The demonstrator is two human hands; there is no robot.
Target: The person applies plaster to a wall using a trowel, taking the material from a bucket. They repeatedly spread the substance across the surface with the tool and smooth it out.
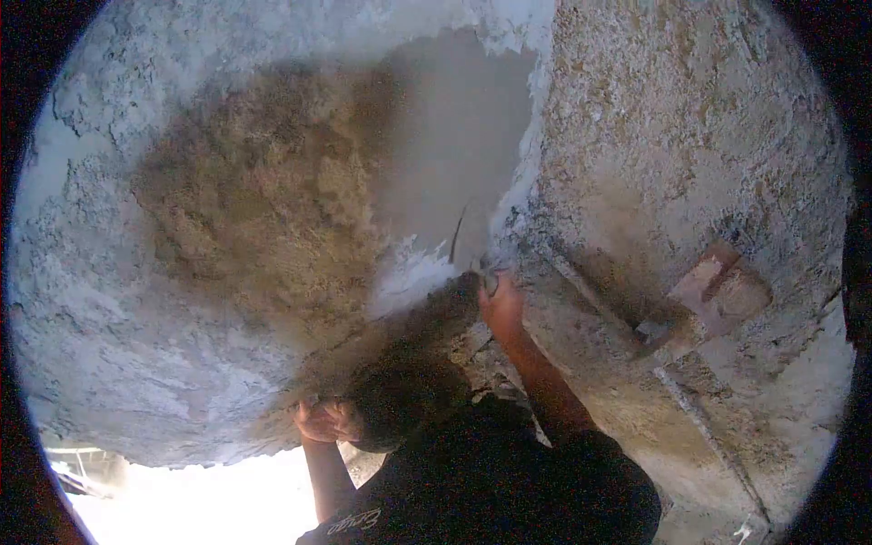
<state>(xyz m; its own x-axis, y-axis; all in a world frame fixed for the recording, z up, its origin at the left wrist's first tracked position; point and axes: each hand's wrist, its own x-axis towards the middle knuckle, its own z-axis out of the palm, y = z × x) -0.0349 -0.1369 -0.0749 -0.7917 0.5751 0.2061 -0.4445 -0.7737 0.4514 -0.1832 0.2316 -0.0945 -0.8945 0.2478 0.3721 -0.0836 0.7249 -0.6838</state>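
Observation:
A long dark straight-edged board (pixel 436 309) runs at a slant between my two hands, against the rough plastered surface. My left hand (pixel 322 422) is closed around its lower left end. My right hand (pixel 501 300) is closed at the upper right end, by a patch of smooth grey plaster (pixel 454 136). A thin dark crack or strip (pixel 457 232) shows in the plaster just above the right hand. Deep shadow hides the middle of the board and part of the left hand's grip.
To the right, a reddish block-like piece (pixel 718 286) lies against the rough surface. A thin pipe or rod (pixel 713 440) runs slantwise below it. A rough brown area (pixel 263 191) lies left of the smooth plaster. Bright light (pixel 227 500) glares at lower left.

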